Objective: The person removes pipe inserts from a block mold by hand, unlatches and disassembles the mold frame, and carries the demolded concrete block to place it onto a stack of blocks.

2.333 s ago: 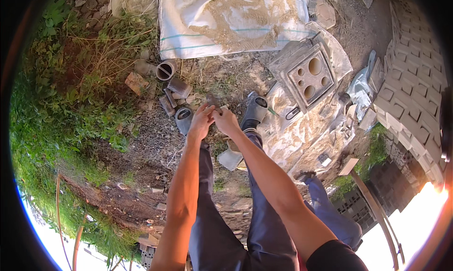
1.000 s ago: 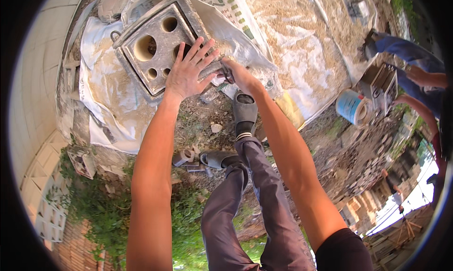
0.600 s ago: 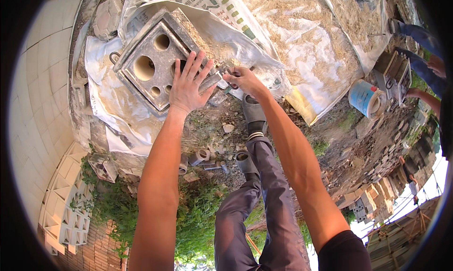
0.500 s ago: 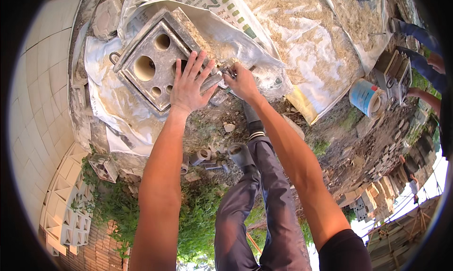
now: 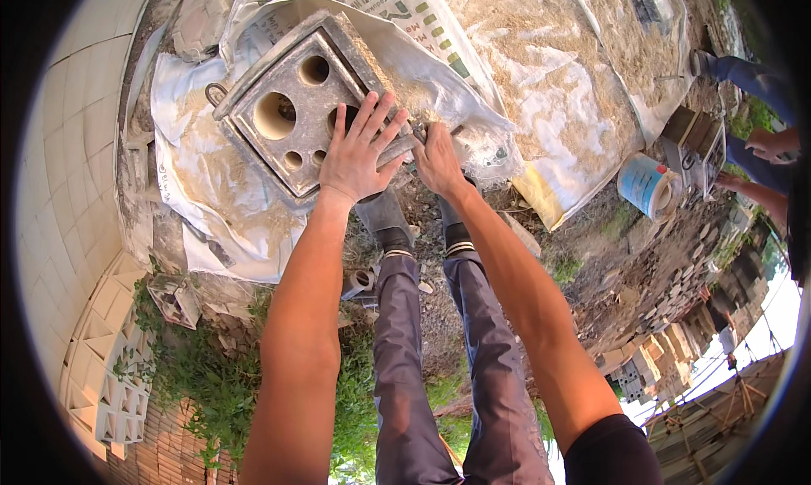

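Holed box (image 5: 310,113) blocks left; room over sandy sheet (image 5: 562,138)

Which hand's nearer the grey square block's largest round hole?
Left. Left hand is spread over the block, right of the hole; right hand is farther right, past the left.

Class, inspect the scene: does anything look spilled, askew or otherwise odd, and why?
Yes: loose tan sand lies scattered across creased white woven sheets around the square grey block with round holes. It looks uncontained, though possibly spread deliberately.
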Demonstrator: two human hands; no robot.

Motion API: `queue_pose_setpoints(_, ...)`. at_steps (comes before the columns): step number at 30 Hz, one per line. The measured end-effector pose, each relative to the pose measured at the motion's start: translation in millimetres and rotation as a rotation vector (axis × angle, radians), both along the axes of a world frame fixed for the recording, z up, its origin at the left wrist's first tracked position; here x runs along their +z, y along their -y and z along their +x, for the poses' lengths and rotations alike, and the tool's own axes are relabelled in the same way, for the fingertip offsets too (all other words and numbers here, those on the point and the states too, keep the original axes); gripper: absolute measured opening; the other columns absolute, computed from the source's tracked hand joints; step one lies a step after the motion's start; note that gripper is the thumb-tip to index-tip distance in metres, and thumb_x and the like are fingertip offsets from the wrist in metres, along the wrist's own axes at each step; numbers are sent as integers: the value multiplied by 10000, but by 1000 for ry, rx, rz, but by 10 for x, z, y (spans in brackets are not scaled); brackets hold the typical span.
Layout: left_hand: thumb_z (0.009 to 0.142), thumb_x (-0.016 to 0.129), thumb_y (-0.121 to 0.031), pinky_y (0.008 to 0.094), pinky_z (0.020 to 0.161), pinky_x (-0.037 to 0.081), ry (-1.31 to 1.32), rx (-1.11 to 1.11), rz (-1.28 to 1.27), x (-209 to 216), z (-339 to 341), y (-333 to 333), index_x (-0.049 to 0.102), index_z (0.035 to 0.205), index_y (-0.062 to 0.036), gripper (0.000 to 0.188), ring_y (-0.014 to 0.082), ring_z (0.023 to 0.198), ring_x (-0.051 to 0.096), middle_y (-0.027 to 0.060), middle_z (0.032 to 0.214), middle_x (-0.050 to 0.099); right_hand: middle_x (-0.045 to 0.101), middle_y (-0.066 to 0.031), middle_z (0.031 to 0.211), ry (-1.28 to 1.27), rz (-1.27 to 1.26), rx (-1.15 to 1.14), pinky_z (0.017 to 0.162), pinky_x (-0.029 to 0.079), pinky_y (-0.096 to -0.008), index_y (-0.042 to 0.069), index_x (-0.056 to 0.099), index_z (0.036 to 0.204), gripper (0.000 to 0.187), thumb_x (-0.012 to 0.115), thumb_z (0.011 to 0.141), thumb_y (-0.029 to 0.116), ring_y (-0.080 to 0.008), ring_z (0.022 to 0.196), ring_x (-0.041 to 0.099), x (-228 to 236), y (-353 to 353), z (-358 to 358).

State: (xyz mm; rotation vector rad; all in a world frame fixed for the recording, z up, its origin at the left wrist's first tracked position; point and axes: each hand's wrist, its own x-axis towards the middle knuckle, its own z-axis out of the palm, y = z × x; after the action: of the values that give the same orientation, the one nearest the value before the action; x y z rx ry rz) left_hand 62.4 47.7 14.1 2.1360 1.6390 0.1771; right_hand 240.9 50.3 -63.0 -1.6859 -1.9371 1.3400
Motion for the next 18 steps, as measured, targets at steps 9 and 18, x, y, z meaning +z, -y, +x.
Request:
queue_pose_setpoints(9, 839, 576, -403, 522, 1134, 69, -27, -12, -24, 10, -52, 16, 245, 1457, -254, 716, 255, 1416, 140, 54, 1534, 170, 606, -233, 732, 116, -3, -72, 651, 446, -461, -18, 477, 1032, 287, 604, 805, 104, -429, 731, 593, 134, -100, -160)
queue_pose_setpoints(18, 840, 578, -402, 532, 1129, 83, -40, -18, -26, -4, -66, 39, 237, 1459, -252, 723, 262, 1414, 144, 54, 1533, 175, 500, -203, 954, 140, 43, -36, 714, 455, -449, 13, 486, 1111, 298, 576, 842, 105, -387, 872, 540, 202, -136, -65)
